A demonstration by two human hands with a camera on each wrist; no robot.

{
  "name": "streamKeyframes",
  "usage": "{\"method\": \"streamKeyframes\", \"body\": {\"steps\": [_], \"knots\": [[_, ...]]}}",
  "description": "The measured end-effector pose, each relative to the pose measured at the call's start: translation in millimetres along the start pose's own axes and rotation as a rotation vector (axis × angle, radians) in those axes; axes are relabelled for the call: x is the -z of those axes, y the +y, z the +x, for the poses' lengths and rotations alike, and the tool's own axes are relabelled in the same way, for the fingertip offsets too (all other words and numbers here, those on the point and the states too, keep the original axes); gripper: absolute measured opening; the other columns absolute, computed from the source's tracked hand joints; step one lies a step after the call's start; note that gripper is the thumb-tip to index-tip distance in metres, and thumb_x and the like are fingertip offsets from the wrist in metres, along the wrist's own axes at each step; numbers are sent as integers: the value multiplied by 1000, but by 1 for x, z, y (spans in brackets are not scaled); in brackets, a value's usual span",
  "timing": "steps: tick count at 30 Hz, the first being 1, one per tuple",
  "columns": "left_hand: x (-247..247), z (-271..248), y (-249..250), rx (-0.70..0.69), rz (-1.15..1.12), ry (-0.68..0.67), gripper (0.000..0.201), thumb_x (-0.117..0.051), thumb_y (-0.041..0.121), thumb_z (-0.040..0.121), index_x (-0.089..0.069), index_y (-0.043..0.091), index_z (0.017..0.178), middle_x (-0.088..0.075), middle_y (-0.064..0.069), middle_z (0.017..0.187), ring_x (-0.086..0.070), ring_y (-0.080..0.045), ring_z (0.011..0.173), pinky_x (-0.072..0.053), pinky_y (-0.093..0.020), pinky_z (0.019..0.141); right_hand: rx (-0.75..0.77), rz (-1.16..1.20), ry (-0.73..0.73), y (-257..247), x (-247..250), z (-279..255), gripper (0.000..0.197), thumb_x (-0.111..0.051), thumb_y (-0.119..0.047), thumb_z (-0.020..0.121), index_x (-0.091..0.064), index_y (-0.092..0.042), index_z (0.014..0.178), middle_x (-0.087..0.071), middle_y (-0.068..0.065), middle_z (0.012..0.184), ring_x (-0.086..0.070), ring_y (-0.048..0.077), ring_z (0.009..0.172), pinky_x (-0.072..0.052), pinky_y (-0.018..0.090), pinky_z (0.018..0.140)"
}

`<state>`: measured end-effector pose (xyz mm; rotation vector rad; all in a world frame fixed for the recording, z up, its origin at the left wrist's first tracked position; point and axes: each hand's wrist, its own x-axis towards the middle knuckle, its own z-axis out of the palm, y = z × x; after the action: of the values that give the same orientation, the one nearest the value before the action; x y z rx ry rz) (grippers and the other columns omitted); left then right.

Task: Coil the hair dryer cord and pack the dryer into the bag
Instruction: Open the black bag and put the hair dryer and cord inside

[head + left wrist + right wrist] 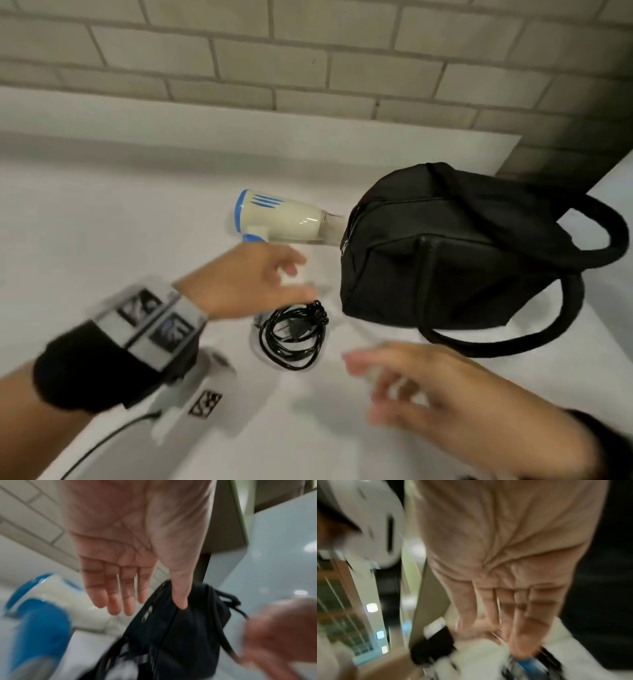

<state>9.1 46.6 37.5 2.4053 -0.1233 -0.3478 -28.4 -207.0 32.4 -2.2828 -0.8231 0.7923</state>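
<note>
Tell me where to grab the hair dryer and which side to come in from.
Grip the hair dryer by its blue handle, coming from the near side. The dryer lies on its side with the handle pointing toward the open left hand, while its nozzle end sits close to the black bag, so that side looks cramped. The coiled cord lies nearer.

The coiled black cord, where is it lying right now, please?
In the head view, the coiled cord lies on the white counter, below the hair dryer and left of the black bag.

The hair dryer (279, 217) lies on the worktop (102, 222) toward its back edge, nozzle touching the bag (445, 253) at its right. The coiled cord (293, 337) lies nearer the front, left of the bag.
</note>
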Motion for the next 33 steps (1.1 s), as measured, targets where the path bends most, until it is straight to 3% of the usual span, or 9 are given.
{"method": "streamKeyframes", "body": {"steps": [3,7,11,14,18,22,27,30,33], "knots": [[-34,-3,-19,75,91,-144,54,-68,39,73,-48,27,122,-61,10,108,-58,-10,97,-45,-24,90,-81,100,246,-5,-28,64,58,-61,-26,84,-33,-26,135,-46,-7,123,-50,3,97,-43,17,88],[-45,3,-34,79,85,-102,50,-64,23,80,-44,22,125,-65,-5,110,-59,-17,105,-45,-25,89,-176,265,246,10,-41,110,71,-66,-17,80,-26,-13,139,-40,7,140,-47,18,121,-39,27,102],[-44,2,-48,105,-201,-89,47,-66,15,79,-46,21,121,-70,-5,92,-66,-17,90,-51,-28,85,-140,291,257,9,-42,131,36,-67,-11,78,-57,-8,112,-66,8,103,-60,15,94,-49,29,89],[-33,-5,-57,119,-469,-53,50,-76,24,67,-52,26,111,-68,10,77,-65,-4,76,-50,-19,74,-83,514,358,8,-38,129,24,-67,-2,76,-60,-7,99,-68,11,93,-63,16,84,-52,28,81],[-15,13,-68,311,-566,299,50,-64,45,76,-49,20,117,-61,0,109,-58,-14,91,-46,-32,82,6,656,464,0,-37,127,30,-73,-6,70,-54,-23,86,-67,2,88,-65,12,78,-55,20,72],[-15,49,-68,407,-389,227,75,-66,45,74,-34,9,131,-58,-12,123,-57,-28,108,-44,-42,97,124,575,510,-22,-39,139,32,-79,-10,64,-56,-30,74,-65,-5,80,-64,13,80,-54,29,78],[-13,68,-77,362,-358,146,7,-56,9,83,-59,6,78,-62,-15,79,-59,-26,72,-50,-25,70,191,601,511,-38,-28,170,38,-79,-13,64,-54,-39,76,-61,-18,86,-60,6,89,-49,24,88],[-8,59,-87,283,-485,81,13,-62,3,76,-57,11,69,-62,-14,72,-58,-26,68,-50,-33,72,142,633,484,-37,-21,194,36,-79,-11,64,-53,-32,75,-61,-12,85,-60,13,89,-50,28,86],[-8,52,-94,341,-876,26,20,-43,-6,86,-55,5,75,-60,-13,69,-58,-20,63,-51,-19,51,148,648,432,-38,-23,211,33,-79,-9,64,-54,-29,72,-60,-5,84,-57,13,85,-50,29,85]]}}
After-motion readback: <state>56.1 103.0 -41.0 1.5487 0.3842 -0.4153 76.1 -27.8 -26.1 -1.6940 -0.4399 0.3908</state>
